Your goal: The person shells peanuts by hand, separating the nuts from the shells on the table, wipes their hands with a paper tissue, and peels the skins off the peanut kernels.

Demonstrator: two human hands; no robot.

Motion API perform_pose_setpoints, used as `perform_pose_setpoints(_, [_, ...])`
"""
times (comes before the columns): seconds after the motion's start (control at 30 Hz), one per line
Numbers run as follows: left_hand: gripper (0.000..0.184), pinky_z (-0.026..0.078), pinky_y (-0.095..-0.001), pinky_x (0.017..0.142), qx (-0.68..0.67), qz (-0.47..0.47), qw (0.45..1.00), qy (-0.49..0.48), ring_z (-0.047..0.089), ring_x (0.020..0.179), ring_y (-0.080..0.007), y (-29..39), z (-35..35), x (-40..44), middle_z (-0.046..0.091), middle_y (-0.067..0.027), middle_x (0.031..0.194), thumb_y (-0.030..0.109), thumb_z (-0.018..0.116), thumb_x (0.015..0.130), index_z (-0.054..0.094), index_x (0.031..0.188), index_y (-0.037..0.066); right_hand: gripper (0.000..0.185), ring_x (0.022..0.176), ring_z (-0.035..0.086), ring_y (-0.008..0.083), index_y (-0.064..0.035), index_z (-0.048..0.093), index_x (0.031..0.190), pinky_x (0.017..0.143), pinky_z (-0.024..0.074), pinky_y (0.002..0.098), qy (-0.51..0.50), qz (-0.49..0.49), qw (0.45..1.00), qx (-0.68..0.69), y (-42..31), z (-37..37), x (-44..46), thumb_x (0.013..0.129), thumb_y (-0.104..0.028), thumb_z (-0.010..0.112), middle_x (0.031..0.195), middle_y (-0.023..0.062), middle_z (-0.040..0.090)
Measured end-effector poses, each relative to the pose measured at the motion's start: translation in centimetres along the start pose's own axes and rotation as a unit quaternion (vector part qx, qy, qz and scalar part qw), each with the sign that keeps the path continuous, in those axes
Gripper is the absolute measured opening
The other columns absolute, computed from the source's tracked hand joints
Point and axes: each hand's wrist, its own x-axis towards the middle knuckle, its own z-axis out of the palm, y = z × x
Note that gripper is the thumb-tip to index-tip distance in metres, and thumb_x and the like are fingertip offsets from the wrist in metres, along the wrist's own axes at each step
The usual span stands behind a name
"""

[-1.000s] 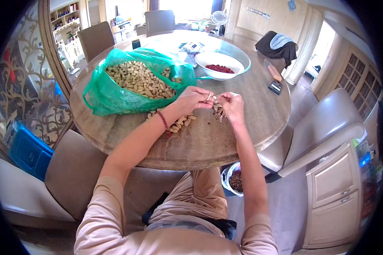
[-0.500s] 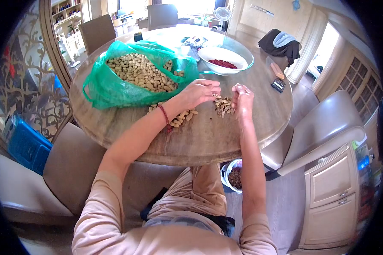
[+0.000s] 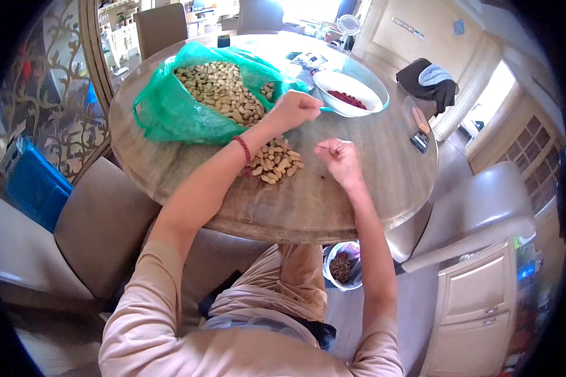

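Observation:
My left hand (image 3: 294, 108) is closed above the table between the green bag (image 3: 160, 112) and the white bowl (image 3: 358, 89); what it holds, if anything, is hidden. The bowl contains red kernels (image 3: 347, 98). Lower and to the right, my right hand (image 3: 339, 158) has its fingers curled over the tabletop, and their contents cannot be made out. Unshelled peanuts (image 3: 217, 88) fill the open bag. Below my left wrist, a loose pile of peanuts (image 3: 277, 162) rests on the table.
The round table (image 3: 283, 217) has a dark phone-like object (image 3: 419, 142) near its right edge. Below the table is a bin (image 3: 341, 269) with shells inside. A chair (image 3: 478, 201) stands at the right, and another (image 3: 100, 226) at the left.
My hands have moved apart, the left towards the bowl. The small heap of shells seen earlier beside my right hand no longer shows. The view has shifted, and more of the peanut pile is visible.

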Motion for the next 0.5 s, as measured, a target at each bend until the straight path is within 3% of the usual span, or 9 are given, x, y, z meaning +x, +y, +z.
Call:
perform_pose_setpoints(0.03, [0.022,0.047,-0.024,0.063,-0.002,0.001,1.0,0.006,0.058,0.068,-0.0092,0.0,0.0,0.0,0.066,-0.0062,0.077,0.01,0.064,0.074,0.067,0.093,0.0,0.007,0.056,0.055,0.0129,-0.0015,0.066,0.081,0.055,0.0441,0.0278,-0.005,-0.002,1.0,-0.002,-0.8,0.3,0.0,0.076,-0.005,0.061,0.065,0.0062,0.062])
perform_pose_setpoints(0.13, [0.021,0.049,-0.0217,0.064,0.044,-0.009,0.999,-0.026,0.059,0.07,-0.0085,-0.1,0.1,-0.1,0.066,-0.0075,0.082,0.003,0.064,0.075,0.065,0.095,-0.004,0.012,0.072,0.059,0.0359,-0.0021,0.065,0.085,0.063,0.0474,0.0386,-0.033,-0.088,0.985,-0.145,-1.9,1.2,0.5,0.075,-0.008,0.06,0.079,0.0193,0.061])
perform_pose_setpoints(0.23, [0.021,0.048,-0.0215,0.063,0.098,0.001,0.994,-0.037,0.059,0.07,-0.0082,0.1,0.3,-0.2,0.066,-0.0074,0.08,0.004,0.065,0.075,0.065,0.094,-0.003,0.016,0.067,0.061,0.0314,0.0012,0.065,0.088,0.063,0.0469,0.0351,-0.073,-0.123,0.967,-0.209,-1.4,2.5,1.0,0.076,-0.009,0.061,0.081,0.0174,0.064])
perform_pose_setpoints(0.37, [0.021,0.048,-0.0216,0.062,0.119,0.034,0.992,-0.037,0.059,0.069,-0.0082,0.1,0.3,-0.3,0.066,-0.0071,0.079,0.006,0.065,0.075,0.065,0.094,-0.003,0.016,0.067,0.061,0.0317,0.0014,0.065,0.087,0.063,0.0469,0.0353,-0.09,-0.097,0.973,-0.191,-1.7,2.8,0.8,0.075,-0.009,0.062,0.081,0.0173,0.064])
perform_pose_setpoints(0.5, [0.021,0.048,-0.0217,0.06,0.108,0.033,0.993,-0.032,0.059,0.066,-0.0083,0.4,0.3,-0.3,0.066,-0.0059,0.076,0.007,0.065,0.075,0.065,0.093,-0.003,0.014,0.057,0.058,0.0227,0.0002,0.064,0.086,0.056,0.045,0.0322,-0.023,-0.093,0.987,-0.13,-1.5,2.2,0.1,0.076,-0.01,0.063,0.065,0.0143,0.059])
